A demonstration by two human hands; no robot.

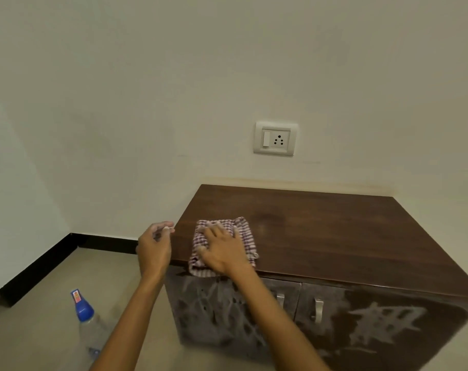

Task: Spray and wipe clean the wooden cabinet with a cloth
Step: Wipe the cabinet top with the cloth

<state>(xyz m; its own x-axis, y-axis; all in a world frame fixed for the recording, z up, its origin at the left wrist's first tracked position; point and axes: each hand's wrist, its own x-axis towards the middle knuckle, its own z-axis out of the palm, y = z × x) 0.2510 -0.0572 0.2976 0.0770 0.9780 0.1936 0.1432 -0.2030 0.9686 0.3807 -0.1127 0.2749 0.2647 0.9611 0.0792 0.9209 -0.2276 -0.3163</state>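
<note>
a plain, matte cream wall (pixel 174 89) fills most of what i see, with a black skirting strip along its foot and a smooth beige tiled floor (pixel 53 285) below. against the wall stands the wooden cabinet (pixel 334 236), boxy, its dark brown grained top smooth, its two doors smeared with whitish streaks around two bent metal handles (pixel 318 310). a folded cloth (pixel 243 228), red-and-white checked and soft-looking, lies at the top's front left corner, hanging slightly over the edge. the right hand (pixel 222 250) presses flat on it, fingers spread. the left hand (pixel 154 249) hovers just beside the cabinet's left edge, fingers curled; whether its grip holds anything i cannot tell. a white wall socket (pixel 275 138) sits above. on the floor stands a clear plastic bottle (pixel 89 325) with a blue cap and unreadable label.
</note>
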